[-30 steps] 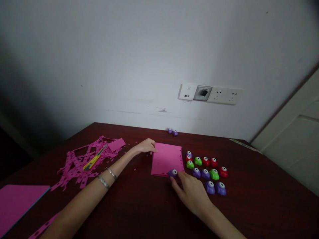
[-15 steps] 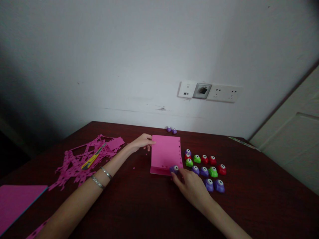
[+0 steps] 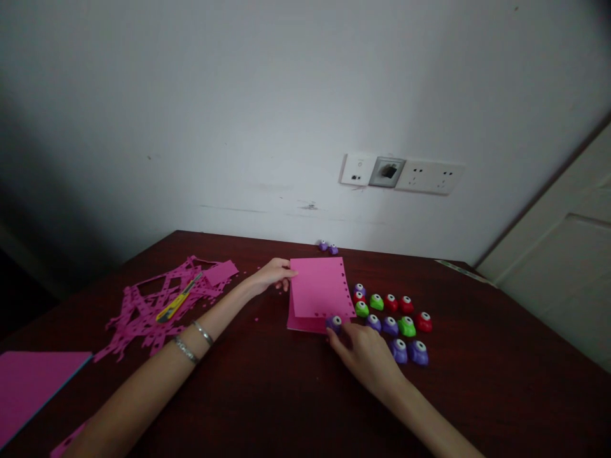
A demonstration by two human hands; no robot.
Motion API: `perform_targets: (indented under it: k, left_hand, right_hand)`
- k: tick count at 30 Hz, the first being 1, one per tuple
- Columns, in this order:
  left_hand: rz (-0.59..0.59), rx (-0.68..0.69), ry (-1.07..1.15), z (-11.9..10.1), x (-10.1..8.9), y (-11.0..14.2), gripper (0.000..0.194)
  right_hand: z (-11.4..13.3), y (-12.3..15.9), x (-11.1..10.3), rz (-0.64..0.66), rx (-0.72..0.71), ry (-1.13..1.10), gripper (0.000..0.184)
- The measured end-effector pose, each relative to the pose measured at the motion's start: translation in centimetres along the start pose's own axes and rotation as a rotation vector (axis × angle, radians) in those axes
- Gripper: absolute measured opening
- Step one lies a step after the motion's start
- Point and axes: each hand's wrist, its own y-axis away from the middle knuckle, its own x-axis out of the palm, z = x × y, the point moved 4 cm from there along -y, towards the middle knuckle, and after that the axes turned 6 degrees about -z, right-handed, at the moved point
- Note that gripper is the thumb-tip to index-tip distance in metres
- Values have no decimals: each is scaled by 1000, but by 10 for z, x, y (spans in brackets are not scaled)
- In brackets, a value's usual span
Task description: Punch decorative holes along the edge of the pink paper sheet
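Observation:
A folded sheet of pink paper stands at the middle of the dark table, with small punched holes along its right and lower edges. My left hand pinches its left edge between thumb and fingers. At the lower edge my right hand grips a purple craft punch with a white, eye-like button. The punch overlaps the paper's bottom edge; its slot is hidden. Just right of the paper sit several more punches, among them a green punch, a red punch and a purple punch.
Punched pink paper scraps lie at the left under a yellow utility knife. A pink sheet stack is at the near left. Two small purple punches stand by the wall, below the wall sockets.
The upper layer of the paper has shifted and flattened, showing more of its lower edge with holes. Both hands keep nearly the same places and holds.

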Motion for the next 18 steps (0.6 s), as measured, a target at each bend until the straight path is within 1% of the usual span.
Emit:
perform_targets:
  k: [10, 18]
  left_hand:
    - [-32, 3, 35, 3, 4, -1, 20]
    - [8, 26, 58, 6, 8, -2, 25]
  right_hand:
    - [-4, -1, 2, -31, -7, -10, 37]
    - [-5, -2, 1, -27, 24, -13, 37]
